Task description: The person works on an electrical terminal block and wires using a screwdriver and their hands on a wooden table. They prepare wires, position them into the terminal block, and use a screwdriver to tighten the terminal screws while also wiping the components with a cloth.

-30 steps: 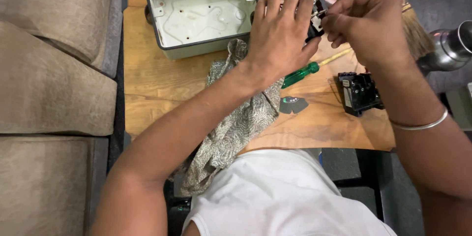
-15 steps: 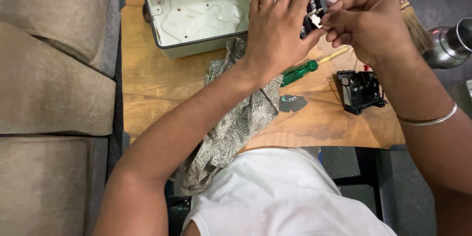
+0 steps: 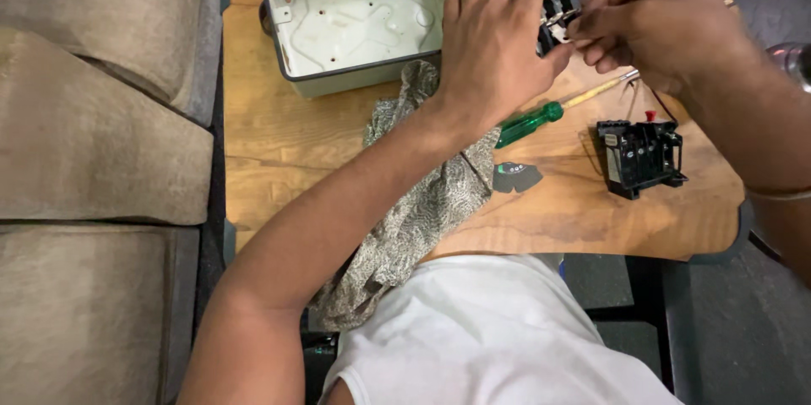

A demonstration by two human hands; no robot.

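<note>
Left hand [image 3: 498,42] and right hand [image 3: 663,21] at twelve o'clock, near the desk's [image 3: 279,160] far edge, both grips pinching one small black part [image 3: 557,10]. Open metal box [image 3: 359,21] at eleven. Screwdriver [image 3: 541,116], black block [image 3: 639,156] and cloth [image 3: 422,202] below; bare wood at nine.

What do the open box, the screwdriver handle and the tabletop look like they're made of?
Box: likely painted sheet metal, pale matte grey with thin folded walls and punched holes. Screwdriver handle: translucent green plastic, glossy. Tabletop: wood or wood-look laminate, with visible grain.
</note>
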